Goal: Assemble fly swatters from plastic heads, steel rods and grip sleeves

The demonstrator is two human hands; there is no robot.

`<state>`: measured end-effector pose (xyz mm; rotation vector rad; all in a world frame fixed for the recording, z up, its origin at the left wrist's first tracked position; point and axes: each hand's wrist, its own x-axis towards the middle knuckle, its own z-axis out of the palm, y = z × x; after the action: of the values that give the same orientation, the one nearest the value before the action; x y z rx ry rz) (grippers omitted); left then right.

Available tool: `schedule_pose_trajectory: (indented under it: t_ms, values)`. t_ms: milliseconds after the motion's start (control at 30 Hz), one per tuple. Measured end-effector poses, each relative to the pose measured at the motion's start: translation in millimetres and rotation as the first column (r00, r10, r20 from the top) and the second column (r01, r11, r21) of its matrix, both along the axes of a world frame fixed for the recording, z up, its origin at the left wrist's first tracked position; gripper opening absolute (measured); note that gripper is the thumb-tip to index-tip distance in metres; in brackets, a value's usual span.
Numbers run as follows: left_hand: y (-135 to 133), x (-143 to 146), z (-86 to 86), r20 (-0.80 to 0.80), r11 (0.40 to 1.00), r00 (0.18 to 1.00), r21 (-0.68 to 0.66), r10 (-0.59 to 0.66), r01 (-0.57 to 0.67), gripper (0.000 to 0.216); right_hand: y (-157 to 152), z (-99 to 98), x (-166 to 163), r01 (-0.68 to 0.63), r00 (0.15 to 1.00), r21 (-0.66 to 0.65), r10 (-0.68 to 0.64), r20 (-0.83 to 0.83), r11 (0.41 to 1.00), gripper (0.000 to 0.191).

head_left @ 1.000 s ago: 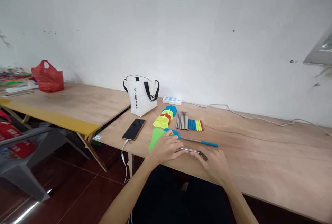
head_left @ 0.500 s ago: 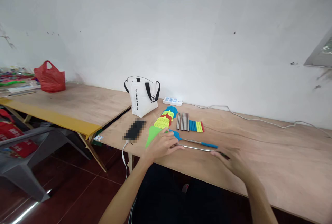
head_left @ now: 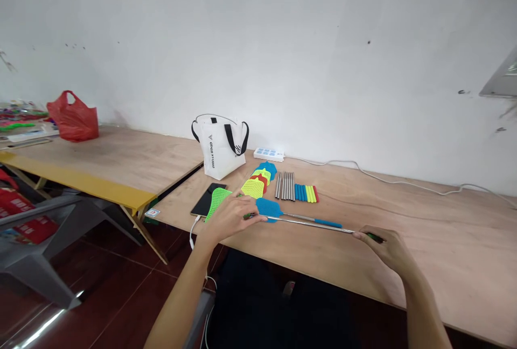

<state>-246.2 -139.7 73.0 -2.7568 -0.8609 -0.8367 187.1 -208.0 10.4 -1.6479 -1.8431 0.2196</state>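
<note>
A green fly swatter [head_left: 219, 198] with a long metal rod is stretched between my two hands above the table's front. My left hand [head_left: 232, 214] is closed on it where the perforated head meets the rod, covering part of the head. At the rod's other end, my right hand [head_left: 383, 246] grips the dark green handle, mostly hidden by the fingers. Just behind lies a blue fly swatter [head_left: 270, 208] with a blue grip. Farther back are overlapping swatter heads: a yellow head [head_left: 253, 188], a red one and others. Beside them sit metal tubes [head_left: 285, 186] and coloured grips [head_left: 306, 193].
A phone [head_left: 208, 200] with a white cable lies at my left, partly under the green head. Behind it stands a white bag [head_left: 222, 147], with a power strip [head_left: 269, 154] by the wall. A red plastic bag [head_left: 76, 117] rests on the left table.
My right hand has moved right and my left hand left, and the metal rod between them now shows much longer. The green head has shifted left over the phone's edge.
</note>
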Motion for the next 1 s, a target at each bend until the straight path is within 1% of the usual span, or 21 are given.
schedule_pose_trajectory:
  t_ms: [100, 200, 267, 333, 400, 433, 500, 633, 700, 867, 1000]
  values:
    - [-3.7, -0.4, 5.4, 0.006, 1.0, 1.0, -0.004, 0.025, -0.025, 0.044, 0.9, 1.6, -2.7, -0.018, 0.999, -0.046, 0.017, -0.028, 0.999, 0.061]
    - [-5.5, 2.0, 7.0, 0.013, 0.999, 0.999, -0.001, 0.033, -0.033, 0.044, -4.0, 6.8, -3.7, -0.024, 0.999, -0.058, 0.021, -0.048, 0.998, 0.058]
    - [-6.8, 9.3, 4.0, 0.017, 1.0, 1.0, 0.012, 0.024, -0.024, 0.044, -7.8, 10.4, -6.9, -0.043, 0.998, -0.073, 0.04, -0.042, 0.996, 0.057]
    - [-8.7, 22.8, -2.8, 0.007, 0.999, 1.0, 0.047, -0.006, 0.005, 0.044, -9.1, 12.4, -15.7, -0.079, 0.997, -0.098, 0.077, -0.024, 0.992, 0.056]
    - [-10.4, 39.1, -11.6, -0.022, 0.993, 0.998, 0.105, -0.06, 0.062, 0.043, -7.0, 12.1, -29.7, -0.117, 0.993, -0.11, 0.117, -0.003, 0.987, 0.055]
    - [-10.9, 46.3, -15.8, -0.03, 0.988, 0.997, 0.139, -0.068, 0.072, 0.046, -4.9, 11.1, -37.4, -0.132, 0.991, -0.105, 0.133, 0.005, 0.986, 0.054]
    - [-10.7, 55.4, -22.1, -0.041, 0.984, 0.996, 0.159, -0.073, 0.079, 0.045, 0.1, 8.9, -51.5, -0.152, 0.988, -0.097, 0.153, 0.009, 0.984, 0.053]
    - [-8.1, 58.5, -26.7, -0.018, 0.984, 0.998, 0.165, -0.061, 0.063, 0.044, 5.5, 7.3, -70.9, -0.138, 0.99, -0.071, 0.141, 0.032, 0.988, 0.057]
    - [-9.0, 62.4, -29.2, -0.027, 0.984, 0.997, 0.166, -0.066, 0.069, 0.042, 4.6, 8.1, -81.4, -0.138, 0.988, -0.049, 0.14, 0.057, 0.989, 0.059]
    - [-15.1, 82.3, -40.8, -0.041, 0.975, 0.993, 0.189, -0.111, 0.116, 0.042, -1.1, 7.8, -112.5, -0.162, 0.978, 0.036, 0.156, 0.142, 0.986, 0.063]
    - [-15.2, 84.8, -45.5, -0.025, 0.981, 0.995, 0.169, -0.094, 0.097, 0.043, -3.3, 6.0, -121.7, -0.126, 0.976, 0.075, 0.11, 0.186, 0.989, 0.061]
